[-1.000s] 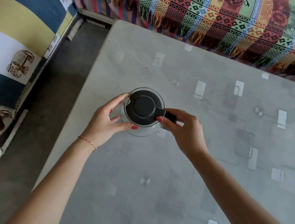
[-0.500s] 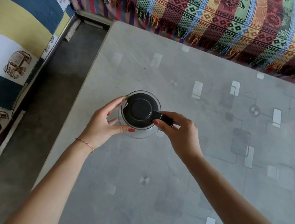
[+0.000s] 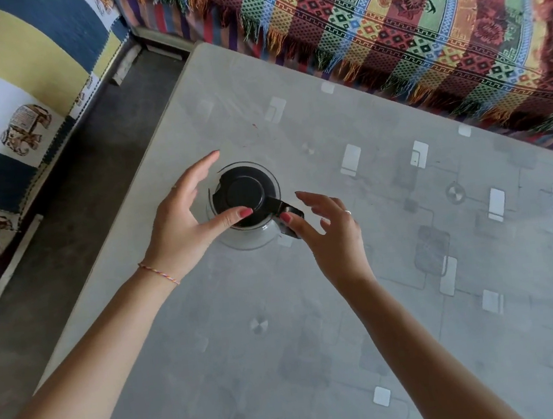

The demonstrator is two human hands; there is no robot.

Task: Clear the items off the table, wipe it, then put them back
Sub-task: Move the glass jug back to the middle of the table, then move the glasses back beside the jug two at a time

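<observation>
A clear glass jug with a black lid and black handle (image 3: 245,192) stands upright on the grey patterned table (image 3: 316,325), near its left edge. My left hand (image 3: 183,220) hovers at the jug's left side, fingers spread, thumb over the lid's near edge. My right hand (image 3: 329,231) is just right of the handle, fingers apart, with the thumb tip over the handle's end. Neither hand grips the jug.
A colourful fringed woven throw (image 3: 402,22) drapes over furniture along the table's far side. A blue, yellow and white cushion with elephant prints (image 3: 8,102) lies at the left, across a strip of dark floor (image 3: 73,225).
Both hands held the jug before, left on its body and right on the handle. Now both have opened and drawn back, leaving the jug standing on the table.
</observation>
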